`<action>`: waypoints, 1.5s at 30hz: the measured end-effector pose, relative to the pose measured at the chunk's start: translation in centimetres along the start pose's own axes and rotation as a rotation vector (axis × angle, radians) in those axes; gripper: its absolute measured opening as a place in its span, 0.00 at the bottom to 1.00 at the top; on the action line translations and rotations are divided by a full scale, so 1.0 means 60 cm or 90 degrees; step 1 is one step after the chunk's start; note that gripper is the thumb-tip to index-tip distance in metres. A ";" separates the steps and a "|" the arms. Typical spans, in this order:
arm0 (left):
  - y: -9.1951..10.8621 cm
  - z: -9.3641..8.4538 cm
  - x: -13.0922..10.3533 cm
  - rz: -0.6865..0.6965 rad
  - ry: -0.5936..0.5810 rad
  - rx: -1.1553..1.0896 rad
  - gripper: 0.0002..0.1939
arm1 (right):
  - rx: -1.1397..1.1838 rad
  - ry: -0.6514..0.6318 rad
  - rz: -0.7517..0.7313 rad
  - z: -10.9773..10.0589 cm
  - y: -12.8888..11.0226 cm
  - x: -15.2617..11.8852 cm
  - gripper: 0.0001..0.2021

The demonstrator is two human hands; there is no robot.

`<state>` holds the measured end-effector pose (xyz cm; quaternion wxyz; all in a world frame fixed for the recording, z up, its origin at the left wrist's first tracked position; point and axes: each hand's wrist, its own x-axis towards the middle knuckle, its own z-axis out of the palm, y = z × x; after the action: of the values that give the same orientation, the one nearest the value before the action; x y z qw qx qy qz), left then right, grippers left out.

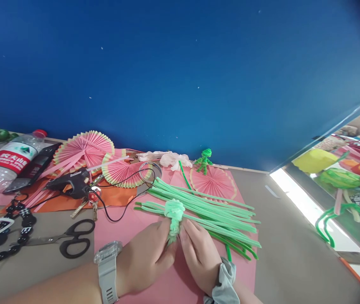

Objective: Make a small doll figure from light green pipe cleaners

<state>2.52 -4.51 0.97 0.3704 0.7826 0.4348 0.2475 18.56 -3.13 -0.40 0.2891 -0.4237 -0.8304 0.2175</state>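
A light green pipe-cleaner figure (174, 211) with a coiled round top stands upright between my hands. My left hand (150, 253), below a grey watch, is closed with thumb and fingers pinching its lower part from the left. My right hand (199, 253), with a grey scrunchie at the wrist, has its fingers pressed together on the figure's right side. The figure's lower end is hidden by my fingers. Behind and to the right, a bundle of green pipe cleaners (205, 211) lies on pink paper (116, 236).
Black scissors (77, 238), a beaded strap (24, 223), keys (94, 196), a black glue gun (72, 184) and a plastic bottle (12, 158) lie left. Pink paper fans (213, 182) and a small green figure (204, 160) are near the blue partition (180, 76).
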 end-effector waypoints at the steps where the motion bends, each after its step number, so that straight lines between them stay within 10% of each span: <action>1: 0.000 0.001 0.000 0.004 0.002 -0.001 0.08 | 0.012 0.005 0.004 0.002 -0.001 -0.001 0.10; 21: -0.011 -0.004 0.014 -0.048 0.047 -0.171 0.13 | 0.100 0.142 0.031 0.012 0.026 -0.009 0.05; 45: -0.018 -0.021 0.023 -0.080 0.097 -0.323 0.12 | 0.283 0.087 0.156 -0.001 0.018 0.005 0.12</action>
<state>1.78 -2.49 0.95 0.5357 0.6151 0.4333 0.3833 19.09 -2.29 -0.90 0.4022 -0.4607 -0.6833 0.3988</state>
